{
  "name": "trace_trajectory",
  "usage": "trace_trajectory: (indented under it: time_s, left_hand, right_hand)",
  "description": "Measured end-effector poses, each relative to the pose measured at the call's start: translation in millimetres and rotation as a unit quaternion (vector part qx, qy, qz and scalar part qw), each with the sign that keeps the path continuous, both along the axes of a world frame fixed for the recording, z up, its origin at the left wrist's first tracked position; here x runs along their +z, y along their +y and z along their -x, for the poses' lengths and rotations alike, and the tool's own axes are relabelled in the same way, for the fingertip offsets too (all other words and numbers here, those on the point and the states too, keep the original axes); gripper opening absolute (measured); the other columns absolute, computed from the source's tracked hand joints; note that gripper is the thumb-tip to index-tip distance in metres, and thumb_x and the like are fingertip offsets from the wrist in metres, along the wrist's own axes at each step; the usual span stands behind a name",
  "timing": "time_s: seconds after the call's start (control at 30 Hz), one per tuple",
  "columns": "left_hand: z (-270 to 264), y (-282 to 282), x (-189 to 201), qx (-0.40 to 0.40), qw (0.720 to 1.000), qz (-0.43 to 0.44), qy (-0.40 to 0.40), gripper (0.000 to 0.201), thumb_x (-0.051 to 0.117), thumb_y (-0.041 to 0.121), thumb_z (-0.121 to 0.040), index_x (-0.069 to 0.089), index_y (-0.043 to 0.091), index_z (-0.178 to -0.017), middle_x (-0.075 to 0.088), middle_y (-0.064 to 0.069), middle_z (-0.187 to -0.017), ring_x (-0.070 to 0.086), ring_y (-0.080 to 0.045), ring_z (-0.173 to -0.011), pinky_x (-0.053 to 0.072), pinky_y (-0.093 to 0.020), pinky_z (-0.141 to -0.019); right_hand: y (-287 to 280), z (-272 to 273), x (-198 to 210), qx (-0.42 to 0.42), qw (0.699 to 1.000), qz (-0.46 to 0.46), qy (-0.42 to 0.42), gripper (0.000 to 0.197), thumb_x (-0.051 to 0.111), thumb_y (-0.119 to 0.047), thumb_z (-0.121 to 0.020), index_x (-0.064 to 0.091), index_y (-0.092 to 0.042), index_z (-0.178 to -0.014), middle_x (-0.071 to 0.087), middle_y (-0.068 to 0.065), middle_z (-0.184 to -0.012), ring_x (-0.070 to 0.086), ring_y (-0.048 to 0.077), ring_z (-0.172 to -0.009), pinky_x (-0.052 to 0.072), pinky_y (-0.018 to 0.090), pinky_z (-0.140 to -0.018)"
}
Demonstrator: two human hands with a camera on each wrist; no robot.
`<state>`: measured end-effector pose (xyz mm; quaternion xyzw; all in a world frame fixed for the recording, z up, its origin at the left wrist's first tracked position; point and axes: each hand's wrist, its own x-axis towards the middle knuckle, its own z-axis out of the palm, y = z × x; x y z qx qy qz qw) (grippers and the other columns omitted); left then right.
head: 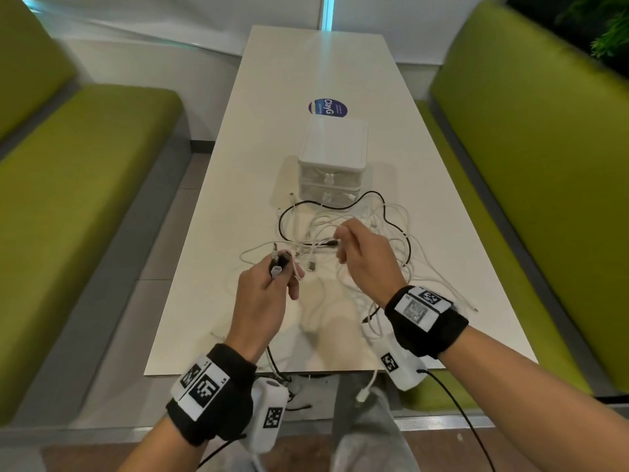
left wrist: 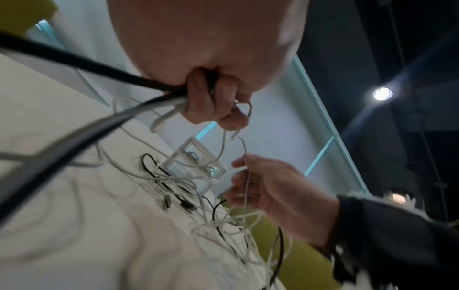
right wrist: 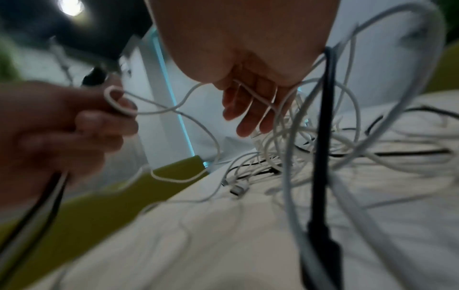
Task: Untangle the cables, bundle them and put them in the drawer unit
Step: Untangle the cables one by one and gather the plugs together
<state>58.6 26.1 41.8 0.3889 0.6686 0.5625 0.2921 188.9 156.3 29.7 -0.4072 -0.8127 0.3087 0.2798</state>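
Observation:
A tangle of white and black cables (head: 371,219) lies on the white table (head: 289,73), in front of the small white drawer unit (head: 332,155) with both drawers closed. My left hand (head: 282,267) hovers over the near side of the tangle and grips black and white cable ends (left wrist: 159,94) in curled fingers. My right hand (head: 342,240), a little to its right, pinches a thin white cable (left wrist: 246,176) that runs across its fingers (right wrist: 248,109) and loops over to the left hand (right wrist: 74,127). Both hands are raised off the table.
Green padded benches (head: 85,172) flank the table on both sides. A round blue sticker (head: 329,107) lies behind the drawer unit. One white cable end (head: 364,393) hangs over the near table edge above my grey-trousered knees.

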Motion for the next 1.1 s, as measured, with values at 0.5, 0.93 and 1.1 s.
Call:
trace_trajectory:
  time_s: [0.5, 0.93, 1.1]
  left_hand:
    - [-17.2, 24.9, 13.3, -0.049, 0.999, -0.011, -0.01, 0.029, 0.049, 0.038, -0.099, 0.059, 0.02, -0.077, 0.052, 0.002, -0.063, 0.045, -0.013, -0.061, 0.037, -0.029, -0.061]
    - [-24.1, 43.3, 31.8, -0.037, 0.993, -0.11, -0.008, 0.022, 0.053, 0.028, -0.099, 0.056, 0.007, -0.091, 0.041, 0.014, -0.058, 0.036, -0.008, -0.055, 0.033, -0.017, -0.053]
    - [-13.9, 38.5, 47.2, 0.0, 0.987, -0.16, -0.019, 0.02, 0.049, 0.032, -0.1, 0.052, 0.014, -0.091, 0.039, 0.011, -0.06, 0.035, -0.012, -0.056, 0.032, -0.023, -0.053]
  right_hand:
    - [5.9, -9.6, 48.9, 0.14, 0.987, 0.066, 0.03, 0.018, 0.071, -0.03, -0.085, 0.077, -0.026, -0.102, 0.052, -0.014, -0.067, 0.045, 0.003, -0.065, 0.038, 0.018, -0.066]
    - [13.0, -28.5, 29.7, 0.143, 0.931, 0.025, -0.334, 0.029, 0.069, -0.047, -0.083, 0.07, -0.027, -0.105, 0.055, -0.011, -0.08, 0.056, 0.012, -0.081, 0.04, 0.027, -0.071]
    - [24.3, -29.3, 11.2, 0.155, 0.903, 0.046, -0.397, 0.025, 0.068, -0.043, -0.085, 0.072, -0.022, -0.097, 0.064, -0.003, -0.089, 0.059, 0.017, -0.083, 0.047, 0.031, -0.074]
